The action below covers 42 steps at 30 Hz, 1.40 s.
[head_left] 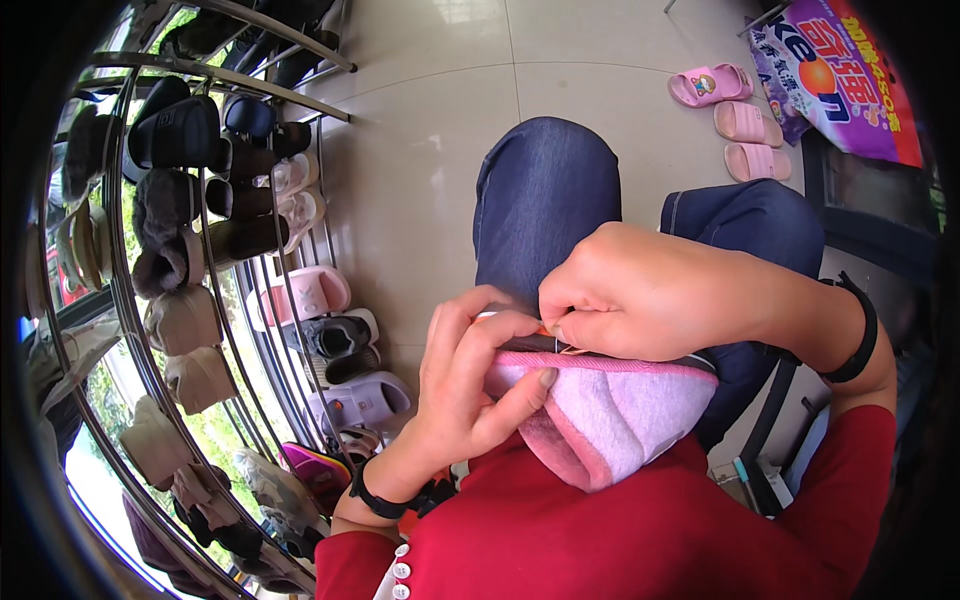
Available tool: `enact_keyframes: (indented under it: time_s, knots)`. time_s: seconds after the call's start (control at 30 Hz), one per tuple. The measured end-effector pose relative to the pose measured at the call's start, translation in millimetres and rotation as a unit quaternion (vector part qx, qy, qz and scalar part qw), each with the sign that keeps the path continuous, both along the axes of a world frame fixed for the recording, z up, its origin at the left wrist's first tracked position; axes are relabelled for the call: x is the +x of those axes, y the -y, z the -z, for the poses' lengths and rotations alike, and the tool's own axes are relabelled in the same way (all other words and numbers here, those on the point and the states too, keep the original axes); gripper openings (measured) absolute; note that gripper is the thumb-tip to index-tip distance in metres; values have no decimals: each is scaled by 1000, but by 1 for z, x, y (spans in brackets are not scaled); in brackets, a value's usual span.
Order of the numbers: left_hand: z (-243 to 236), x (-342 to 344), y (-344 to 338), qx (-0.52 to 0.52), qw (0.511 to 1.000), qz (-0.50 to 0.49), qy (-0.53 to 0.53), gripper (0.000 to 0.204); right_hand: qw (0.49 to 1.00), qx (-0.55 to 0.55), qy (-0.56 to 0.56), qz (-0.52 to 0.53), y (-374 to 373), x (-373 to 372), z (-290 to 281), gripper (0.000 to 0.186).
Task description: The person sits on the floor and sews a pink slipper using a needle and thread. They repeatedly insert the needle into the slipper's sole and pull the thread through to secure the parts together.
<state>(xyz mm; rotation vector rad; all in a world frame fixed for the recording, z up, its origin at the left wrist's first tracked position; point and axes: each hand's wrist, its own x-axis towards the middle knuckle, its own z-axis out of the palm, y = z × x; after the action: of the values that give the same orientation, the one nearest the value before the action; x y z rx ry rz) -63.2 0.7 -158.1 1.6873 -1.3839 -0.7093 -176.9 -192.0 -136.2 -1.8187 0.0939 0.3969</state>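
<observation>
While held over the lap: pink fleece slipper [610, 415], long axis running left to right, close to the chest. Left hand [470, 385] closed around its left end; right hand [640, 295] pinching the dark top edge (small orange tag there), equally near.

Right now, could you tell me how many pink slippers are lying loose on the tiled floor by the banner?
3: one nearest the banner's left edge, one just below it, one lowest. Others may be hidden.
</observation>
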Motion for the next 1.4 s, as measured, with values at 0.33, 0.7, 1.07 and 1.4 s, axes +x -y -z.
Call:
enact_keyframes:
  time_s: [0.33, 0.7, 1.07, 1.4]
  knots:
    - [2, -5, 0, -17, 1000, -6, -10, 33, 997, 1, -49, -57, 3, 4, -9, 14]
    - [0, 2, -3, 5, 1000, 24, 9, 34, 993, -72, 8, 92, -10, -4, -23, 13]
    - [-5, 1, -6, 27, 999, 30, 36, 39, 989, -59, -124, -58, 5, 12, -22, 13]
    - [-49, -14, -4, -64, 912, 118, 388, 37, 936, -97, 114, 318, -33, -82, 18, 30]
